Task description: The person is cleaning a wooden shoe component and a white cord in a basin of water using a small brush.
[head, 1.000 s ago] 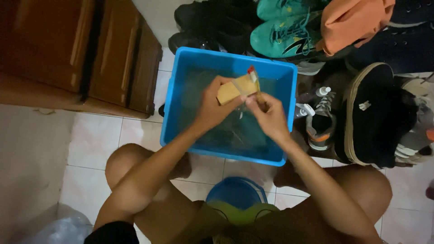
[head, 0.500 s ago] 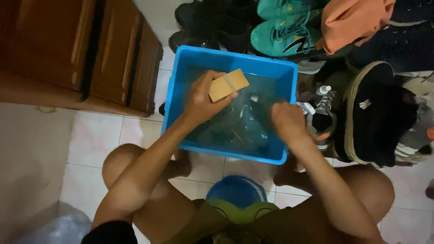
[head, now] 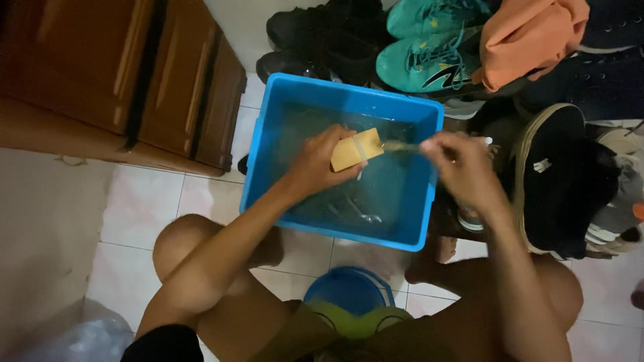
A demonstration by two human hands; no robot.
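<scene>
Fingers [head: 439, 144] around blurred thin tool [head: 401, 145]

At the centre of the frame, the left hand [head: 315, 167] grips a tan block [head: 355, 149] over a blue tub [head: 268, 144] of water. The right hand [head: 463, 164], right of centre, holds a thin blurred stick [head: 401, 145] that touches the block's edge. Green shoes [head: 429, 60] lie along the top.

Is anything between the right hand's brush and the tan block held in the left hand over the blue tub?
Nothing visible. The left hand holds the tan block over the blue tub; the brush in the right hand points at its near edge, only open air between.
</scene>
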